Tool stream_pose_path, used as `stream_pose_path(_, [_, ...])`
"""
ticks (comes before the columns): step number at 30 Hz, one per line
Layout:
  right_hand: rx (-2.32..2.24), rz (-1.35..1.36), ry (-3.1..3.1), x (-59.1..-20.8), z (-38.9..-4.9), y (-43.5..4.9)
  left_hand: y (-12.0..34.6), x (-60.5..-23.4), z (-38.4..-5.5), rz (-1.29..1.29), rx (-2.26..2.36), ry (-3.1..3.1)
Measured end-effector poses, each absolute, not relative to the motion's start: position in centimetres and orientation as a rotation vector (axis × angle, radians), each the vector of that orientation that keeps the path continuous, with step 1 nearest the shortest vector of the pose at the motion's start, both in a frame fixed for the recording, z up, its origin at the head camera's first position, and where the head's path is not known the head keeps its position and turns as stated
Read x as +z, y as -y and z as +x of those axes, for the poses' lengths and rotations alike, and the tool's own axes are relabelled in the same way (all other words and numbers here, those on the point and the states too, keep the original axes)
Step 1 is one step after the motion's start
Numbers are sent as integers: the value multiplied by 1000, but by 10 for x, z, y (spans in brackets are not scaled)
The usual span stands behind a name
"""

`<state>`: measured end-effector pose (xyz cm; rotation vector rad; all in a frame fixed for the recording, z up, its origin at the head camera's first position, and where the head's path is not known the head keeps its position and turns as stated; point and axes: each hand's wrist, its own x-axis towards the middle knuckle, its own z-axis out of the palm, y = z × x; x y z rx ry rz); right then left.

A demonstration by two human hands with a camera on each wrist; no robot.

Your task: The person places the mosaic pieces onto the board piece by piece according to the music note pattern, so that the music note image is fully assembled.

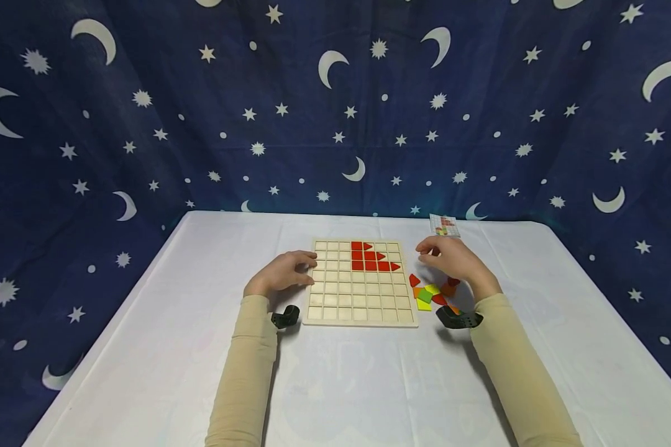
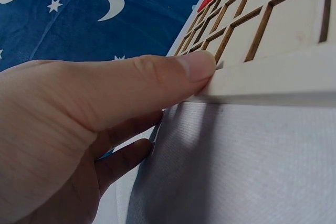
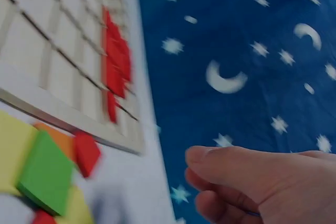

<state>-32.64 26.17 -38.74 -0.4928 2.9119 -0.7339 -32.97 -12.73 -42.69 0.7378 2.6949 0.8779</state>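
Observation:
A pale wooden grid board point(image 1: 346, 303) lies on the white table. Red tiles point(image 1: 371, 266), squares with pointed ones at their right ends, fill stepped rows in its upper part. My left hand point(image 1: 279, 273) rests at the board's left edge; in the left wrist view the straight thumb point(image 2: 157, 74) touches the rim. Right of the board, my right hand point(image 1: 450, 256) hovers above the table with fingers loosely bent and no tile showing between them. Below it lies a loose pile of tiles, among them a green tile point(image 3: 48, 174), a yellow tile point(image 1: 424, 305) and a red tile point(image 1: 414, 280).
A small printed card point(image 1: 444, 225) with a coloured grid pattern lies beyond my right hand, near the table's back edge. Behind the white table point(image 1: 346, 385) hangs a dark blue cloth point(image 1: 302, 155) with moons and stars. Each wrist wears a black camera mount.

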Motion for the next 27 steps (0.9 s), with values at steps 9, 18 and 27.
stream_pose_path(9, [-755,-413,-2881,-380,-312,-297,128,-425,-329,724,894,-2690])
stream_pose_path(18, [-758,-335,-2752,-387,-304,-315,128,-428,-331,741,904,-2685])
stream_pose_path(27, [-700,-462,-2511,-397,-302,-311,128,-429,-331,734,931,-2682])
